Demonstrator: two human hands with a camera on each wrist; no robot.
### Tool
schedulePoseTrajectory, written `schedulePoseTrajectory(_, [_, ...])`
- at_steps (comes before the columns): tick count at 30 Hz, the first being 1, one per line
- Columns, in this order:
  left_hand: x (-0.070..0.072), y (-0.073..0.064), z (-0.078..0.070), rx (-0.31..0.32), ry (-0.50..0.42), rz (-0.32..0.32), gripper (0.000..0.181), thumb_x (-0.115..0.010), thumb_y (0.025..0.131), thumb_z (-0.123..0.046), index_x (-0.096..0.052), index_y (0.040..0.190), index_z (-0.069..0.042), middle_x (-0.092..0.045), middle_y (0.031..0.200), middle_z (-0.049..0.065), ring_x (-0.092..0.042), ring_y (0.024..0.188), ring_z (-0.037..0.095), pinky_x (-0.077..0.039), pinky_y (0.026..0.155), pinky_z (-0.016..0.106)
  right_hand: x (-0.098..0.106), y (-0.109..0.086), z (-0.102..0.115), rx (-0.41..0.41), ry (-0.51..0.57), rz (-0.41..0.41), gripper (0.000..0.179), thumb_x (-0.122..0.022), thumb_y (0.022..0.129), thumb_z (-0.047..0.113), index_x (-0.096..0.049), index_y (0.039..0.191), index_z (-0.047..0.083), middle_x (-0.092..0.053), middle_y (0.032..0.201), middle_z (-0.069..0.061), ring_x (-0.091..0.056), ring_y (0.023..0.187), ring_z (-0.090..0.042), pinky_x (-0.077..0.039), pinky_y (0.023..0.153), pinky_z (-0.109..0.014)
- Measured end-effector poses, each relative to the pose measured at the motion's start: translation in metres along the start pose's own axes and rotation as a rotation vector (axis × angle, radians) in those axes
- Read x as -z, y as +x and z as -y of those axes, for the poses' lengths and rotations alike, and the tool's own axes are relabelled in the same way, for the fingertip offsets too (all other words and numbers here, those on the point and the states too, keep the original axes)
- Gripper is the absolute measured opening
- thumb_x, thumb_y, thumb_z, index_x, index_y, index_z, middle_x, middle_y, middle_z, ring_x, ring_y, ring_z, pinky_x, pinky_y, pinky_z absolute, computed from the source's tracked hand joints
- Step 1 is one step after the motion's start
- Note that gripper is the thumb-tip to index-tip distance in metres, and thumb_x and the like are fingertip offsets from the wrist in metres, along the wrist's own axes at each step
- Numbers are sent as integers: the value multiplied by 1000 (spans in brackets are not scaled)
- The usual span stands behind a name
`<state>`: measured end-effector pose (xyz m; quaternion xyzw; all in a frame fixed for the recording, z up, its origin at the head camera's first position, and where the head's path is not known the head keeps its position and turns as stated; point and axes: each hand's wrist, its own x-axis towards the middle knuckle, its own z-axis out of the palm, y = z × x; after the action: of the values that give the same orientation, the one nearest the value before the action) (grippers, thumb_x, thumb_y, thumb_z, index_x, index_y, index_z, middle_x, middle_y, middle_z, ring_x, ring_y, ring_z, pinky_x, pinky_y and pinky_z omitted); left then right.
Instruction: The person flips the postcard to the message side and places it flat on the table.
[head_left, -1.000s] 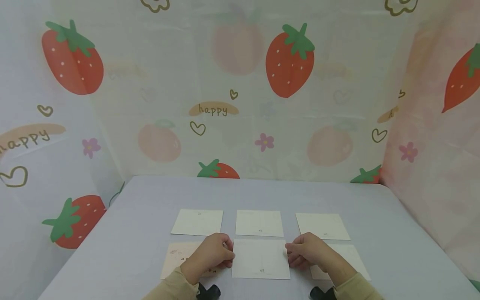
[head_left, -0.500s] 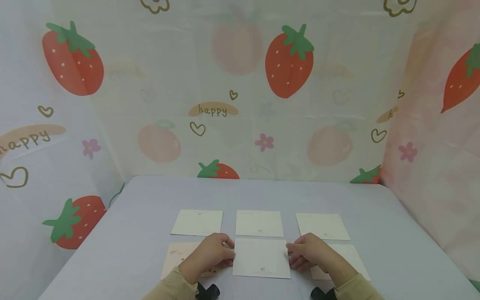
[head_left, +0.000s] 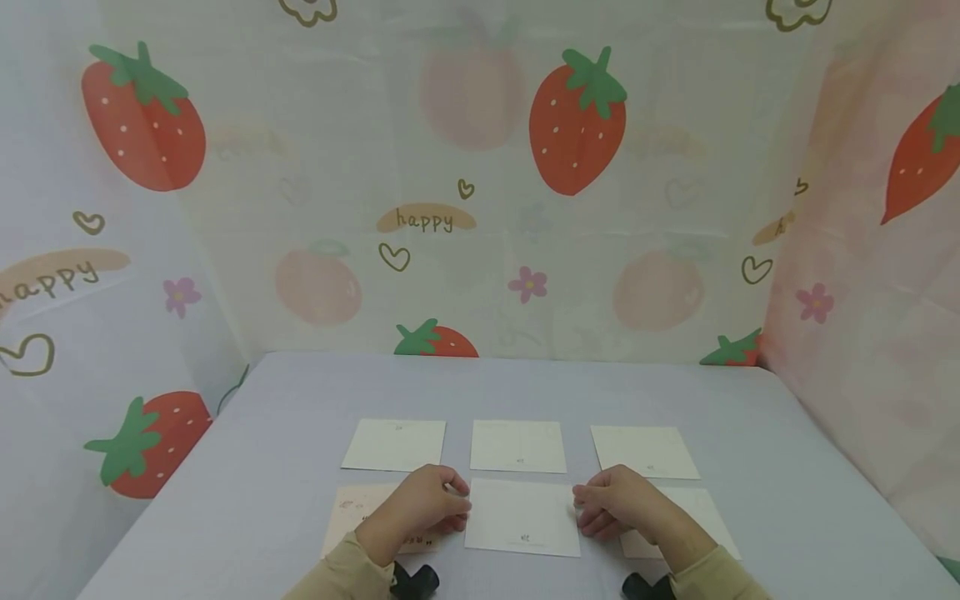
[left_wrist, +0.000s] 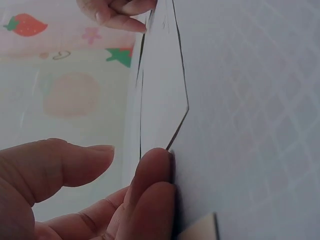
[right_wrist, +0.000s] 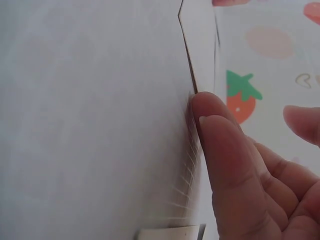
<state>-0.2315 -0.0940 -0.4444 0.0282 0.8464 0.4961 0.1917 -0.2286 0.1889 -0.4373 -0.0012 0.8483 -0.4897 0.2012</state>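
A blank cream card (head_left: 522, 512) with a tiny printed mark near its front edge lies on the table between both hands. At its left edge is the left hand (head_left: 427, 504), fingertips right at the side of the card; in the left wrist view its thumb (left_wrist: 90, 162) stands apart from the fingers. The right hand (head_left: 618, 504) mirrors it at the right edge. Its fingers (right_wrist: 225, 150) meet the card's edge in the right wrist view, with the thumb lifted away. Partly behind the left hand lies a pinkish printed card (head_left: 352, 508); the right hand overlaps another cream card (head_left: 697, 512).
A back row holds three cream cards: left (head_left: 395, 444), middle (head_left: 517, 446) and right (head_left: 647, 452). All lie on a white-covered table (head_left: 225, 517). Strawberry-print cloth (head_left: 480, 283) hangs behind and at both sides. Dark straps (head_left: 415, 582) show at the wrists.
The middle front card shifted very slightly; its far edge looked a touch higher half a second ago and is lower now. Both hands stay almost in place.
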Motion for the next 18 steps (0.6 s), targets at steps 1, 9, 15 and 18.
schedulePoseTrajectory(1, [0,0,0,-1,-3,4,15,-64,80,-5,-59,94,-1,-65,70,6,-63,60,16,-53,57,29,0,0,0,1,0,2,26,-57,89,22,-63,86,-3,-67,71,-11,-66,63,-21,-54,56,-33])
schedulePoseTrajectory(9, [3,-1,0,-16,-26,37,16,-64,81,-6,-59,95,0,-65,71,7,-63,62,17,-53,58,31,2,1,2,24,0,11,25,-57,89,22,-64,88,-3,-68,72,-11,-66,63,-20,-54,57,-32])
schedulePoseTrajectory(15, [9,1,2,-21,-47,61,17,-63,83,-10,-61,97,-1,-65,73,8,-63,64,17,-53,59,31,2,4,8,34,-16,-14,24,-59,88,22,-65,90,-1,-68,73,-9,-65,64,-19,-54,58,-32])
schedulePoseTrajectory(18, [14,0,0,-13,-74,60,18,-62,84,-11,-61,99,0,-66,76,8,-63,65,17,-53,61,31,1,5,13,55,-7,-10,24,-58,88,21,-65,92,-2,-68,75,-10,-66,65,-20,-54,59,-33])
